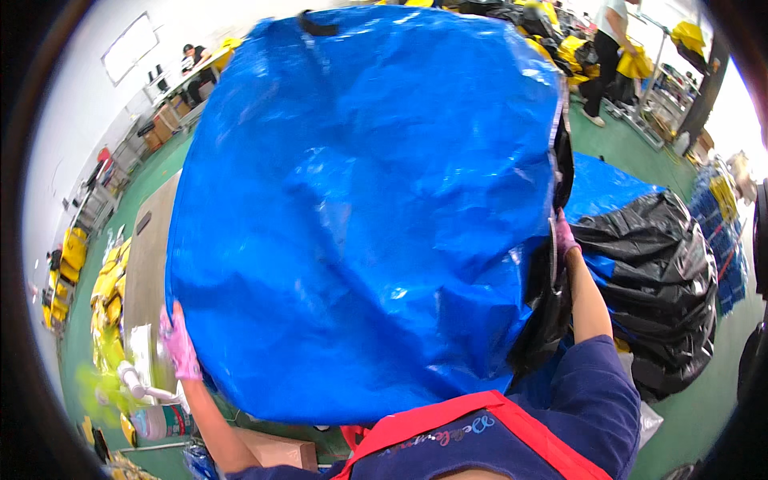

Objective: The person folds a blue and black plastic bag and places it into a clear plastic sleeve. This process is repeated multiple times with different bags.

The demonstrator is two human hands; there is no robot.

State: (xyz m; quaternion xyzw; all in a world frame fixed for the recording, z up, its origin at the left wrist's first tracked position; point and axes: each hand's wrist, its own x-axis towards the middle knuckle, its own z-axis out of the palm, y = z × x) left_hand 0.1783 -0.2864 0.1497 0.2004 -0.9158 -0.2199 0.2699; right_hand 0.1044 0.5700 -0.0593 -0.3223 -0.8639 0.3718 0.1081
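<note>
A large round blue tarpaulin cover (360, 200), shiny and creased, is raised in front of me and fills the middle of the view. My left hand (181, 346), in a pink glove, grips its lower left edge, with the fingers partly behind the sheet. On the other side my right hand (566, 238), also gloved in pink, holds the black-lined edge (548, 300); most of its fingers are hidden by the material. Near the top of the cover sits a short black strap (318, 26).
To the right lies a heap of black and blue sheeting (652, 272). A brown tabletop (152, 248) shows at the left, with yellow bundles (110, 292) beside it. Below my left hand is a white clamp-like fitting (140, 384). Another person (612, 48) stands at the back right.
</note>
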